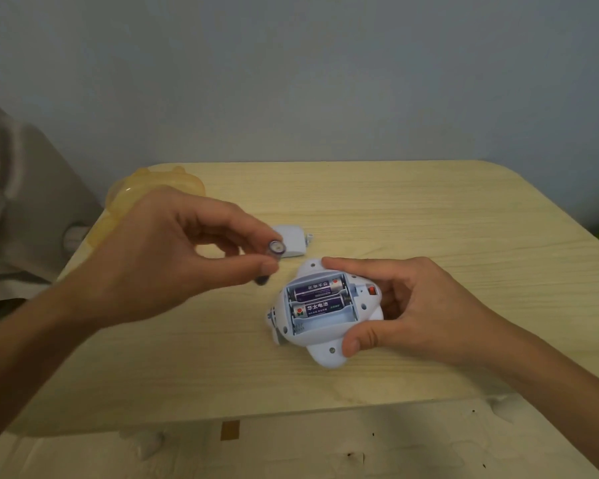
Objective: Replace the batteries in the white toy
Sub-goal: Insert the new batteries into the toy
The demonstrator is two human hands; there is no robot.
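The white toy (320,352) lies upside down on the wooden table (429,216), its battery bay open. Two purple batteries (317,297) sit in the upper two slots; the nearest slot is bare. My right hand (415,307) grips the toy's right side, index finger along its top edge and thumb on its lower edge. My left hand (173,250) hovers to the left of the toy and pinches a third purple battery (274,254) between thumb and fingers, end-on to the camera. The white battery cover (293,242) lies on the table just behind that battery.
A translucent yellow toy (125,195) sits at the table's back left corner, partly behind my left hand. Grey fabric (21,202) lies off the table's left edge. A wall stands close behind the table.
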